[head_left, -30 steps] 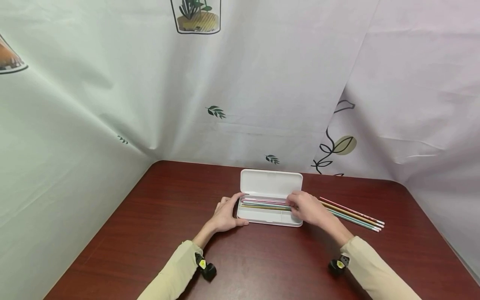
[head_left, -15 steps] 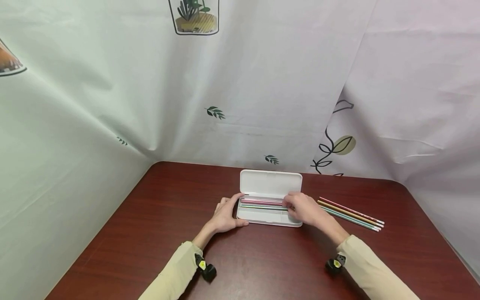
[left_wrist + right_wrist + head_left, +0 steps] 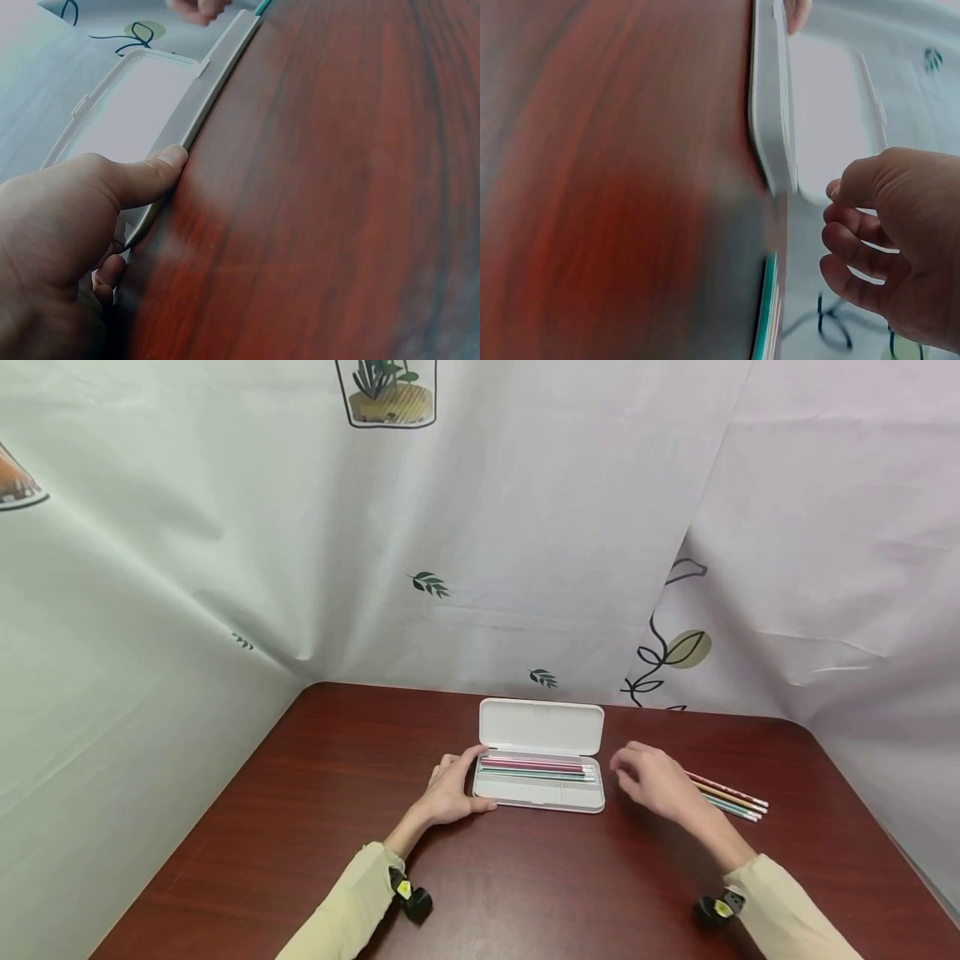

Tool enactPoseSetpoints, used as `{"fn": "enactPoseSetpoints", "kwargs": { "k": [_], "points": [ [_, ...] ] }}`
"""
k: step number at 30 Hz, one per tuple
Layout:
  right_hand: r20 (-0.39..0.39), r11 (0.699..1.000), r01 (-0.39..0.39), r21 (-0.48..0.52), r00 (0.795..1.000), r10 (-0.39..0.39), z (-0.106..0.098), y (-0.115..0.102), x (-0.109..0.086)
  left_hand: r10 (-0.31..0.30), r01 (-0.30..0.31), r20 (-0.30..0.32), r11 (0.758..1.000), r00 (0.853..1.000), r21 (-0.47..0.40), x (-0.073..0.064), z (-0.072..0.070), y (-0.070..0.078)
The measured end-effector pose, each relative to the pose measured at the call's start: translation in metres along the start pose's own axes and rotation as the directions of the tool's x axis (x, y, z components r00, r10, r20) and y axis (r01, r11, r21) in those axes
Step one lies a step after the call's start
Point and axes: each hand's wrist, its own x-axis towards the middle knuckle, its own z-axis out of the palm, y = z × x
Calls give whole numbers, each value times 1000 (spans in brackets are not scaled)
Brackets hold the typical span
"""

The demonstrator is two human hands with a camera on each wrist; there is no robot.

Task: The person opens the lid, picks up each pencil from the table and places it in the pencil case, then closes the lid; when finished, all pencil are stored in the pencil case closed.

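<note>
Worktop point(image 3: 555, 877), 1, reddish-brown, wood-grained. Directly on it: pencil case point(image 3: 540, 805), 1, white, lid raised; loose pencils point(image 3: 731, 797), side by side, right of the pencil case.

Left fingers point(image 3: 111, 270) and thumb point(image 3: 146, 178) grip; raised right fingers point(image 3: 855, 251) curl loosely.

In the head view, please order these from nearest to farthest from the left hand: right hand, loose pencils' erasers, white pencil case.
1. White pencil case: gripped at its left end by the left hand.
2. Right hand: right of the case, apart from it.
3. Loose pencils' erasers: farther right, beyond the right hand.
</note>
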Motion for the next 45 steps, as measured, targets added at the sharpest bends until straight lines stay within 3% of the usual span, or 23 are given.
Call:
{"fn": "enactPoseSetpoints", "kwargs": {
  "k": [6,12,18,26,45],
  "points": [
    [-74,998,-62,-25,996,60,-19,29,-41,25,-25,-7,1000,1000,12,-1,0,0],
    [-75,989,-137,-56,988,133,-32,49,-74,-5,5,2,1000,1000,5,0,1,-2],
    [-80,979,-187,-83,980,181,-38,59,-95,-3,2,9,1000,1000,11,1,1,-2],
    [-59,972,-214,-95,976,209,-39,66,-105,-5,5,10,1000,1000,11,1,1,-1],
    [-7,968,-232,-93,973,232,-40,68,-103,-15,15,-1,1000,1000,-12,0,1,1]
  ]
}}
